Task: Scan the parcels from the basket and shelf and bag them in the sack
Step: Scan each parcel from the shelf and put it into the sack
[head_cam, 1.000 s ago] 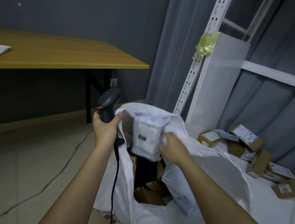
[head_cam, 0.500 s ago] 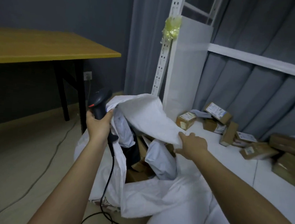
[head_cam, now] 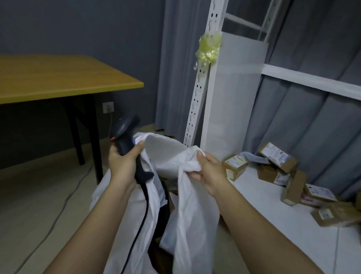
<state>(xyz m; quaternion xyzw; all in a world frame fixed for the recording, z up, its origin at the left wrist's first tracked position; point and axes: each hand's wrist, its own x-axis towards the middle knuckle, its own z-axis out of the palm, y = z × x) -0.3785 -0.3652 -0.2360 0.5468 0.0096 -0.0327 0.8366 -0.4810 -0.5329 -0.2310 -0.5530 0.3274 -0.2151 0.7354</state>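
My right hand [head_cam: 207, 171] bunches the sack [head_cam: 182, 212] rim; my left hand [head_cam: 122, 162] grips the scanner [head_cam: 124, 136] and the other edge. The next parcels [head_cam: 276, 166] lie on the shelf [head_cam: 277, 213], to my right, nearer the right hand.

Both forearms are bare, with no sleeves in view. The left hand [head_cam: 122, 164] and right hand [head_cam: 209, 173] wear no gloves. No rings or watch show.

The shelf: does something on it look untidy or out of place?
Yes. The cardboard parcels lie in a loose heap on the white shelf, tilted and leaning on each other, not stacked. Crumpled yellow tape is wrapped around the shelf post.
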